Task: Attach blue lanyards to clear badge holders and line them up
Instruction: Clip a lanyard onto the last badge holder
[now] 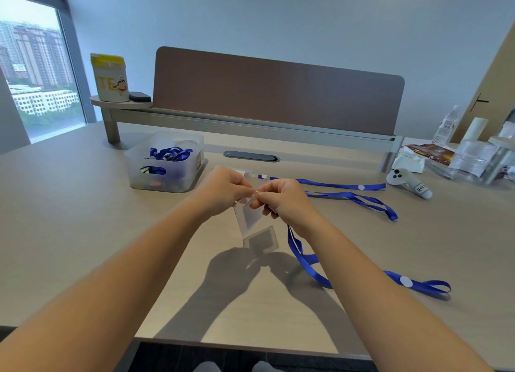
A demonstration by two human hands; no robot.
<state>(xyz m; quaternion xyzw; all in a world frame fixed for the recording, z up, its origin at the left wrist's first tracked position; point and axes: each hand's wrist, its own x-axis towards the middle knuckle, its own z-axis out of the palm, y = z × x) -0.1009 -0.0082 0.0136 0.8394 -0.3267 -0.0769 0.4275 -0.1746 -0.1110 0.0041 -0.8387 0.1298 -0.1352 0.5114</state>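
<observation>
My left hand pinches the top edge of a clear badge holder, which hangs tilted above the table. My right hand grips the clip end of a blue lanyard right at the holder's top; the strap trails down and off to the right across the table, ending in a loop with a white disc. Behind my hands lies another clear badge holder joined to a second blue lanyard stretched out to the right.
A translucent bin with more blue lanyards stands at the left rear. A white controller, bottles and plastic packets crowd the right rear. A brown divider panel runs along the back, with a yellow-lidded tub on its shelf.
</observation>
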